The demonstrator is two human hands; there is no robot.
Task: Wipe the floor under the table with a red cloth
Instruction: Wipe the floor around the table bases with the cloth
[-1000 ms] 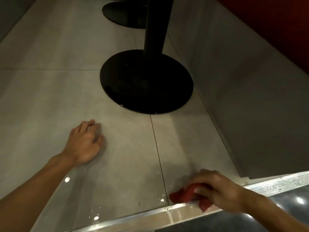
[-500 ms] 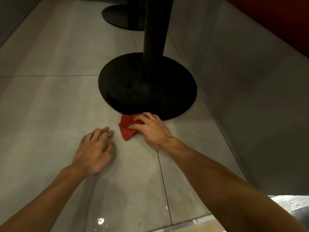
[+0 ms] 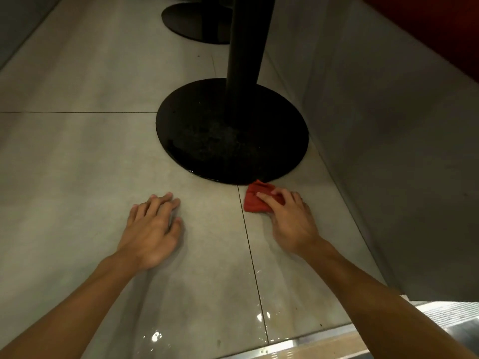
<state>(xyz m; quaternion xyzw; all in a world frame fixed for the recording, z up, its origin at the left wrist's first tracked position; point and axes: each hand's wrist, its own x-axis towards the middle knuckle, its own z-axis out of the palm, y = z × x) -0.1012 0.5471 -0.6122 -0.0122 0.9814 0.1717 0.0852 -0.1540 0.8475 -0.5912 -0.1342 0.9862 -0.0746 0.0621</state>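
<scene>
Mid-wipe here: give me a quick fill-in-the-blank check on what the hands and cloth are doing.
1. The right hand holds a ____ cloth on the floor.
2. The left hand rests on the floor and holds ____.
3. The cloth lies at the near rim of the round ____ table base.
4. The cloth lies to the ____ of the grout line.
Missing words: red; nothing; black; right.

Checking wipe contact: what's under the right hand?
The right hand holds the red cloth on the floor tile, beside the black table base. Cloth beneath the fingers and palm is hidden.
</scene>
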